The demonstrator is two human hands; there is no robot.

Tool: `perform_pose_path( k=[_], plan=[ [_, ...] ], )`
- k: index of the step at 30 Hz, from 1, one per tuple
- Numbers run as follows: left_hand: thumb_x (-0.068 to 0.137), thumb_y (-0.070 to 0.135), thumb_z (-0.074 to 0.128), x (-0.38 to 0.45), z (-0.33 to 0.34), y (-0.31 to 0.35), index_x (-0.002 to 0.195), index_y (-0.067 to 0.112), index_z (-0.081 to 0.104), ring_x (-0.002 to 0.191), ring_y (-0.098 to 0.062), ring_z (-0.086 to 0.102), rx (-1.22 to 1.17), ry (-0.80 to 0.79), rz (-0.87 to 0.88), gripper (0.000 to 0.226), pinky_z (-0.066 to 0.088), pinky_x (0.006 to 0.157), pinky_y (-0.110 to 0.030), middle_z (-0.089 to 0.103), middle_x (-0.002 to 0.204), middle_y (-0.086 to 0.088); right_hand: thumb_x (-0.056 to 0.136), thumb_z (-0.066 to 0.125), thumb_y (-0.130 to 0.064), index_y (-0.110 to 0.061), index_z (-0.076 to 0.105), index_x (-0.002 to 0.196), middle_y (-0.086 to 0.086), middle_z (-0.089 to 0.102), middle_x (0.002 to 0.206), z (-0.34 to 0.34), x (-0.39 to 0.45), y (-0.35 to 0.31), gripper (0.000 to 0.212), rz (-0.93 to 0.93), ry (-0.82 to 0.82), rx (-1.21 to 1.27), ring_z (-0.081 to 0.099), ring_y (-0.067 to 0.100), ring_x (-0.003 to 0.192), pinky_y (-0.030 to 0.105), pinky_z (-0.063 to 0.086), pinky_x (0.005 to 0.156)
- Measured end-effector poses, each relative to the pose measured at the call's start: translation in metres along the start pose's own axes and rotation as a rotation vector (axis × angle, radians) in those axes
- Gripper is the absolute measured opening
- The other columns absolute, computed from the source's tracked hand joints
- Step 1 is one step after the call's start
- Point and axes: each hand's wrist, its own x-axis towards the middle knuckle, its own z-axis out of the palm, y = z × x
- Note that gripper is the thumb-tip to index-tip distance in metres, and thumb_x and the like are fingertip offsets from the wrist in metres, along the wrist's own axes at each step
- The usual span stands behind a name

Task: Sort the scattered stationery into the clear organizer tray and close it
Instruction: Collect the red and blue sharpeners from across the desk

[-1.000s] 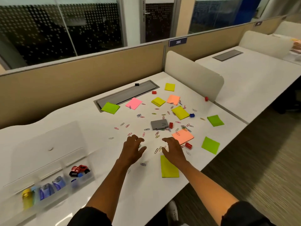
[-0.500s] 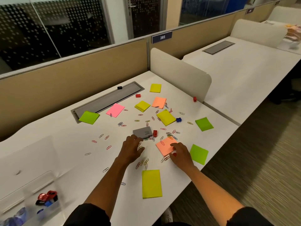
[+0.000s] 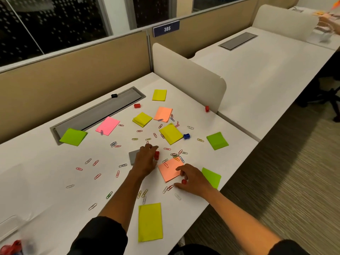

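A red binder clip (image 3: 156, 155) is being reached by the left hand (image 3: 146, 159), its grip unclear, beside the grey pad (image 3: 132, 157). Another red clip (image 3: 184, 181) is being pinched by the right hand (image 3: 195, 179) on the tabletop (image 3: 46, 181), probably for sorting; the organizer tray (image 3: 9, 225) is lying far left.

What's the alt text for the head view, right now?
Two bare hands reach over a white desk strewn with paper clips and sticky-note pads: the left hand covers a grey box beside a small red clip, and the right hand curls around another red clip at the edge of an orange pad.
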Motion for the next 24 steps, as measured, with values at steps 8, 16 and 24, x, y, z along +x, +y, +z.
perform_pose_path(
  k=[8, 16, 24],
  plan=[
    [0.09, 0.009, 0.057, 0.021, 0.008, 0.005, 0.123, 0.011, 0.061, 0.111, -0.026, 0.049, -0.05, 0.012, 0.037, 0.033, 0.042, 0.09, -0.033, 0.061, 0.12, -0.01, 0.067, 0.074, -0.06, -0.032, 0.047, 0.127, -0.012, 0.049, 0.118, -0.007, -0.007, 0.009, 0.072, -0.109, -0.083, -0.041, 0.046, -0.001, 0.098, 0.015, 0.039, 0.085],
    [0.083, 0.012, 0.067, 0.014, 0.006, 0.0, 0.133, 0.016, 0.05, 0.116, -0.025, 0.046, -0.193, 0.002, -0.018, 0.053, 0.043, 0.092, -0.035, 0.058, 0.122, -0.01, 0.074, 0.073, -0.052, -0.029, 0.054, 0.12, -0.009, 0.055, 0.104, -0.013, 0.001, 0.014, 0.055, -0.116, -0.055, -0.011, 0.047, 0.003, 0.089, 0.018, 0.039, 0.08],
    [0.076, 0.022, 0.078, -0.016, -0.008, -0.019, 0.125, 0.016, 0.055, 0.108, -0.024, 0.055, -0.353, 0.137, -0.073, 0.054, 0.045, 0.085, -0.026, 0.061, 0.12, -0.007, 0.065, 0.086, -0.037, -0.016, 0.065, 0.108, 0.0, 0.068, 0.094, -0.015, 0.027, -0.023, 0.052, -0.166, 0.172, 0.093, 0.061, 0.011, 0.079, 0.02, 0.052, 0.074]
  ],
)
